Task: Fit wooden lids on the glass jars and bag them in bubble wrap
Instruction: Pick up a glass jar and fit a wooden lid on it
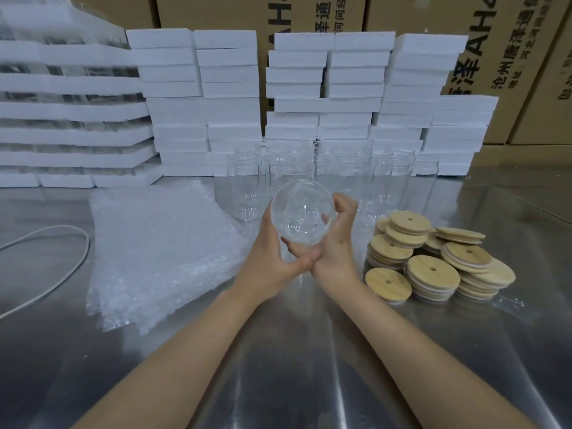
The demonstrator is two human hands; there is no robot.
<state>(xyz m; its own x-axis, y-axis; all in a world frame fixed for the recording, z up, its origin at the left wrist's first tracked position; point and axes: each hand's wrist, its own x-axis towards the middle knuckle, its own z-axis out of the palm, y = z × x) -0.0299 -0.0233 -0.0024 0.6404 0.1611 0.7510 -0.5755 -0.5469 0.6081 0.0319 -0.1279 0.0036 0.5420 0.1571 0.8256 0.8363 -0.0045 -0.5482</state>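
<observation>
A clear glass jar is held up over the metal table, its round end facing me. My left hand grips it from the left and below. My right hand grips it from the right, fingers curled round its side. The jar has no lid on it. Several round wooden lids, each with a small hole, lie heaped to the right. A stack of bubble wrap bags lies to the left. Several empty glass jars stand behind my hands.
White foam boxes are stacked in rows along the back, with cardboard cartons behind them. A white cable curves over the table at the far left.
</observation>
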